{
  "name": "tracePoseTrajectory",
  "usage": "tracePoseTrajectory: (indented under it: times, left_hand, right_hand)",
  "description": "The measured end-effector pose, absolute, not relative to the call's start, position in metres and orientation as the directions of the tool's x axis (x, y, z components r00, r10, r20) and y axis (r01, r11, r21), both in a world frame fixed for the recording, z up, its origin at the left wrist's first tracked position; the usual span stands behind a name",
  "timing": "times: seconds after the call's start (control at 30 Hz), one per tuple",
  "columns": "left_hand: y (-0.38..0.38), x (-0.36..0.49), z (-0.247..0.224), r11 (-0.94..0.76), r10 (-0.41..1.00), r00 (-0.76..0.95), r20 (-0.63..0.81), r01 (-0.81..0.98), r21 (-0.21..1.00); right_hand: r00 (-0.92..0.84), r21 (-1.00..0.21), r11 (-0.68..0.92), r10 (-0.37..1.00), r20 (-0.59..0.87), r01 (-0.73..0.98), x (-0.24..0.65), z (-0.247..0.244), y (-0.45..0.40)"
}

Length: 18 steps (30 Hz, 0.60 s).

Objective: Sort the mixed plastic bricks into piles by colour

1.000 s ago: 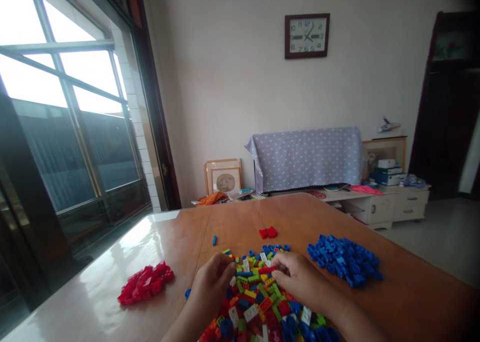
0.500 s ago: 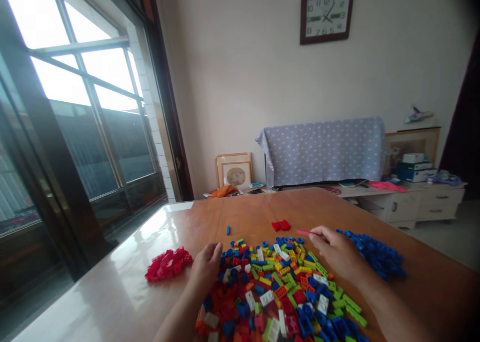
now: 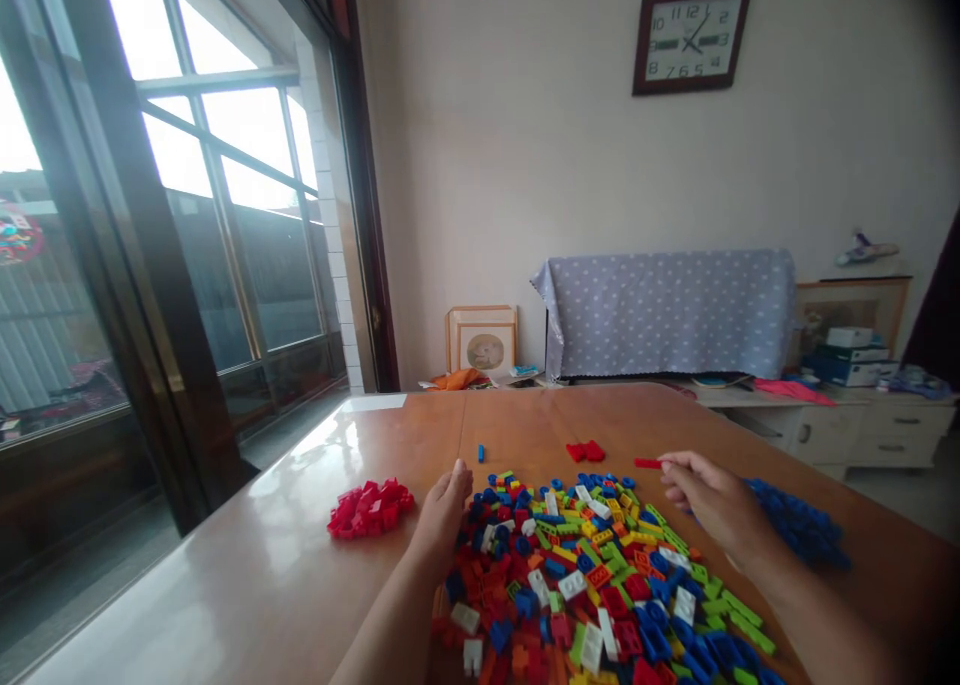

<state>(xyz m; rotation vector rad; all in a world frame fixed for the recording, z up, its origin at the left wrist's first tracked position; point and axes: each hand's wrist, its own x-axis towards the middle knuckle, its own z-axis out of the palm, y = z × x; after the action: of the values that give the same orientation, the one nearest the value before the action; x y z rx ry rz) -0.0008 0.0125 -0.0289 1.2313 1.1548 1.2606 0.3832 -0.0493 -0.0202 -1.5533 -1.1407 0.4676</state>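
Note:
My right hand (image 3: 701, 485) pinches one end of a long thin red toy brick (image 3: 647, 463), held just past the far right edge of the mixed pile. The pile of building bricks (image 3: 570, 585) is red, blue, green, yellow, orange and white. My left hand (image 3: 444, 505) rests on its side against the pile's left edge, thumb up, with nothing visible in it; its other fingers are partly hidden. To its left lies a heap of red bricks (image 3: 371, 508). A heap of blue bricks (image 3: 802, 525) sits beyond my right wrist, partly covered by it.
Beyond the pile on the wooden table (image 3: 517, 425) lie a few red bricks (image 3: 585, 451) and a single small blue brick (image 3: 481, 453). A low cabinet (image 3: 892, 435) stands behind the table, with a cloth-covered object (image 3: 667, 315) on it. Glass windows (image 3: 247, 225) are on the left.
The view has turned a little left, so everything sits further right. My right hand, with the red brick, has shifted slightly right of the loose red bricks. My left hand stays by the pile.

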Motion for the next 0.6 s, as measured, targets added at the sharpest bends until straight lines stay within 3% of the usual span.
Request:
tracePoseTrajectory:
  times: [0.1,0.33,0.6]
  left_hand:
    - [0.021,-0.006,-0.035,-0.111,0.993,-0.03,0.111,-0.003,0.994]
    - [0.023,0.0,-0.031,-0.105,0.993,-0.023,0.115,0.25,0.963]
    - [0.022,0.004,-0.027,-0.053,0.998,-0.027,0.061,0.237,0.97]
  right_hand:
    - [0.449,-0.899,0.098,0.84,0.305,0.426,0.376,-0.02,-0.047]
    - [0.435,-0.902,0.066,0.86,0.269,0.427,0.36,-0.012,-0.027]
    - [0.457,-0.806,-0.118,0.866,0.202,0.58,0.366,-0.014,0.032]
